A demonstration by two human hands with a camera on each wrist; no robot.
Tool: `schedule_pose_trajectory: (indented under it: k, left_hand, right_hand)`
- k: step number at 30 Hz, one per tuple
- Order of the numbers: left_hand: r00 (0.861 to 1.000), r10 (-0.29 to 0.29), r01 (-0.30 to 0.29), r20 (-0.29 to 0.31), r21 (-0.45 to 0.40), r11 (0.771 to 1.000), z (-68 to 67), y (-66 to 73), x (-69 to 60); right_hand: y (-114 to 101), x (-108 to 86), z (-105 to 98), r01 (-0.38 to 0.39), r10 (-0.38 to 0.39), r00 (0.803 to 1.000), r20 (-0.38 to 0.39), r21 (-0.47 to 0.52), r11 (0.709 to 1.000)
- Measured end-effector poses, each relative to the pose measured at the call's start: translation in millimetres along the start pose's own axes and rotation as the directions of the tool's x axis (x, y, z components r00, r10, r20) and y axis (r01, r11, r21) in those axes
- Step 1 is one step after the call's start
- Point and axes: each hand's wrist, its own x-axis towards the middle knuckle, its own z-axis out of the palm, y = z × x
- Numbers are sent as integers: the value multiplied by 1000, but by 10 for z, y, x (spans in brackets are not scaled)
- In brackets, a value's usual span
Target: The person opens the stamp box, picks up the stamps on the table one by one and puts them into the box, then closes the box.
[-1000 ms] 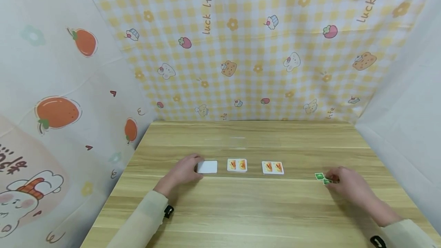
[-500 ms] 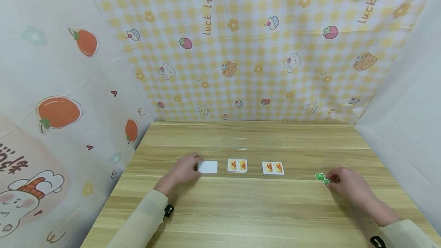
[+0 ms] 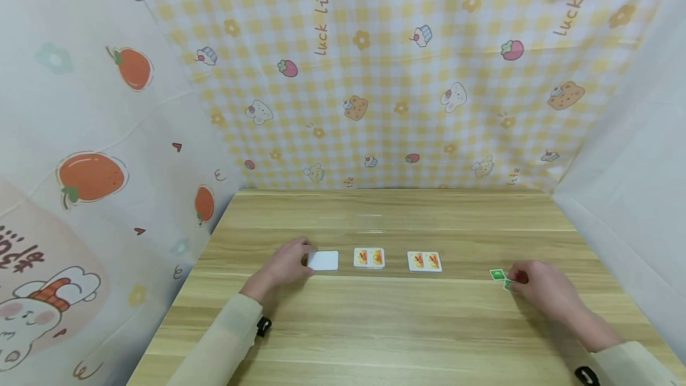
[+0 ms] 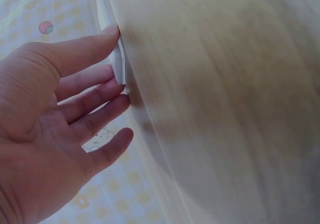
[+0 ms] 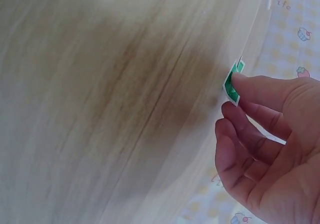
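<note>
At the left of the row on the table lies a small white card stack [image 3: 324, 261]. My left hand [image 3: 282, 265] grips its left end, thumb on the near edge and fingers on the far edge; the left wrist view shows the card stack [image 4: 120, 64] between thumb and fingers. Over on the right, two small green cards with white borders lie corner to corner. The farther green card [image 3: 497, 274] is uncovered. My right hand [image 3: 543, 288] pinches the nearer green card [image 5: 231, 88], which is partly hidden by the thumb.
Two card stacks with orange pictures, one in the middle [image 3: 369, 257] and one to its right [image 3: 424, 261], lie between my hands. Behind the row is a clear flat holder or sheet [image 3: 370, 224]. Patterned cloth [image 3: 396, 130] hangs behind the wooden table [image 3: 375, 326].
The nearer green card has shifted slightly toward me and turned a little in my right hand. My left hand and the card stacks stay where they were.
</note>
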Motion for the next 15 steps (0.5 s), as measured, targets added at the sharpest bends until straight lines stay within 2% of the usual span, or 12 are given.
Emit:
schedule_pose_trajectory:
  k: [8,15]
  left_hand:
    - [1000,6,-6,3,11,1000,-3,0,-10]
    - [1000,7,-7,13,22,1000,-10,18,-10]
  right_hand:
    - [-38,-3,-69,-16,14,999,46,33,999]
    - [-89,23,-141,-1,-2,999,43,69,998]
